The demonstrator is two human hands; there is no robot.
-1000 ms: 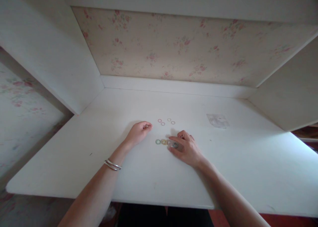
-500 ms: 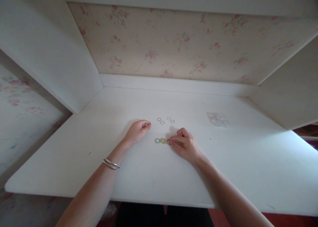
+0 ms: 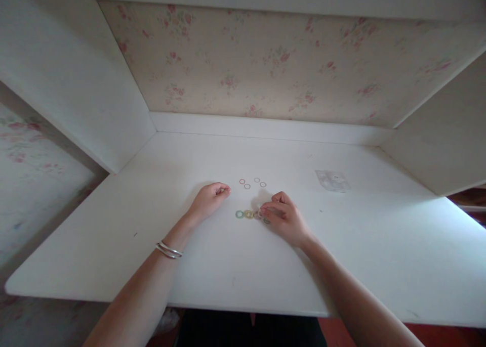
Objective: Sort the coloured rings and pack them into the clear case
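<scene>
My right hand (image 3: 284, 216) rests on the white desk (image 3: 212, 266) with its fingertips pinching a small ring at the right end of a short row. That row holds a green ring (image 3: 239, 214), a yellow ring (image 3: 249, 214) and a pale one partly hidden under my fingers. My left hand (image 3: 209, 199) lies curled in a loose fist left of the row, a silver bangle (image 3: 169, 250) on its wrist; I cannot tell whether it holds anything. Several thin reddish rings (image 3: 251, 183) lie just beyond the hands.
A small clear plastic bag (image 3: 332, 180) lies flat on the desk to the right. White side panels (image 3: 76, 84) and a floral back wall (image 3: 266, 63) enclose the desk. Its front edge runs near my forearms.
My right hand's fingers have slid slightly left along the row and closed on the ring at its right end. My left hand has stayed put.
</scene>
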